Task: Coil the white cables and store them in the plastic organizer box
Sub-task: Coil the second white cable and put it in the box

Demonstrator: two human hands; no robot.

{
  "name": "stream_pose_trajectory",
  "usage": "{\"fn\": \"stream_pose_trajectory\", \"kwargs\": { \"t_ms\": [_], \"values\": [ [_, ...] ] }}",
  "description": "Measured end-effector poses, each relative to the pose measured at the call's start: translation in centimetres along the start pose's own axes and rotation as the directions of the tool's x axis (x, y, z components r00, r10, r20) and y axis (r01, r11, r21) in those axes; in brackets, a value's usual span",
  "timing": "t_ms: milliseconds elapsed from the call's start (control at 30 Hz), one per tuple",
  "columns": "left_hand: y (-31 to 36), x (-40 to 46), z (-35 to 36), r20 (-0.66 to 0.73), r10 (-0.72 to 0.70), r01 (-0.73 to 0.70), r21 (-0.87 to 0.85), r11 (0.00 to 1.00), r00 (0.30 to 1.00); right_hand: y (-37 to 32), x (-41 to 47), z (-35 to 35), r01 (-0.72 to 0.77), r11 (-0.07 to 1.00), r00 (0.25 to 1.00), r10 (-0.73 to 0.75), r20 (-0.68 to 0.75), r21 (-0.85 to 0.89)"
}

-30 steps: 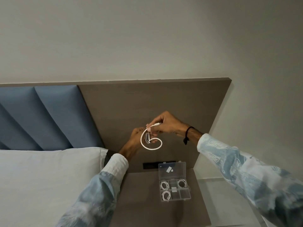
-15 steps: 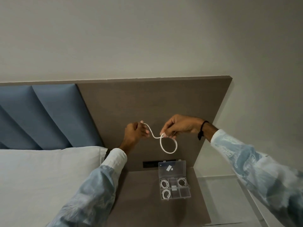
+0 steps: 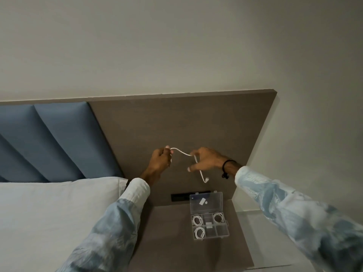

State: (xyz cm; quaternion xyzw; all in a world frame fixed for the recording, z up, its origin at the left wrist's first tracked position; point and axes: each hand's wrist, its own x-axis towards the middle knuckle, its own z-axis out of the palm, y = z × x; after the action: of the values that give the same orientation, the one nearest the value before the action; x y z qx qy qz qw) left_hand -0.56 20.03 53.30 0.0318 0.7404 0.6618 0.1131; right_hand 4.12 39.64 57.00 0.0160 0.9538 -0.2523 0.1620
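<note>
A short white cable (image 3: pixel 182 152) stretches between both hands, held up in front of the headboard. My left hand (image 3: pixel 160 160) is closed around one end. My right hand (image 3: pixel 206 160) pinches the cable near its middle with the other fingers spread; the free end with its plug (image 3: pixel 205 180) hangs down below it. The clear plastic organizer box (image 3: pixel 225 231) lies open on the nightstand under my hands, its lid (image 3: pixel 206 203) leaning back. Three coiled white cables (image 3: pixel 197 220) sit in separate compartments.
The brown nightstand top (image 3: pixel 172 242) carries the box at its right side. A wooden headboard panel (image 3: pixel 176 124) with a dark socket strip (image 3: pixel 179 197) stands behind. A bed with a white pillow (image 3: pixel 59 213) and blue padded panels (image 3: pixel 49 138) lies to the left.
The loop that the cable formed has come undone. My hands have drawn apart, and the cable's free end now hangs straight below my right hand.
</note>
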Motion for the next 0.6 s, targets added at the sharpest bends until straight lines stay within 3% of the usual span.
{"fn": "stream_pose_trajectory", "kwargs": {
  "t_ms": [100,233,300,400,467,500,600],
  "values": [
    [1.6,0.0,0.8,0.136,-0.092,0.105,-0.096,0.99,0.986,-0.9,1.1,1.3,0.069,0.995,0.95,-0.042,-0.309,0.077],
    [4.5,-0.3,0.6,0.395,-0.114,0.27,-0.365,0.891,0.911,-1.3,2.3,1.6,0.179,0.952,0.932,-0.084,-0.352,0.248],
    [5.8,-0.3,0.3,0.416,-0.085,0.305,-0.498,0.812,0.905,-1.7,2.5,2.2,0.182,0.911,0.936,-0.046,-0.348,0.37],
    [7.6,-0.6,0.5,0.361,-0.042,0.298,-0.694,0.655,0.932,-2.9,2.2,3.5,0.189,0.892,0.952,-0.063,-0.301,0.41],
    [8.5,-0.4,0.8,0.236,-0.007,0.203,-0.82,0.535,0.972,-3.7,1.8,4.5,0.195,0.908,0.971,-0.126,-0.201,0.371],
    [8.9,-0.2,0.8,0.136,0.003,0.113,-0.837,0.536,0.991,-3.9,1.5,4.9,0.194,0.926,0.975,-0.147,-0.165,0.325],
    [8.6,0.5,0.5,-0.165,0.053,-0.153,-0.681,0.716,0.985,-4.6,0.7,5.4,0.232,0.962,0.968,-0.214,-0.129,0.145]
  ]
}}
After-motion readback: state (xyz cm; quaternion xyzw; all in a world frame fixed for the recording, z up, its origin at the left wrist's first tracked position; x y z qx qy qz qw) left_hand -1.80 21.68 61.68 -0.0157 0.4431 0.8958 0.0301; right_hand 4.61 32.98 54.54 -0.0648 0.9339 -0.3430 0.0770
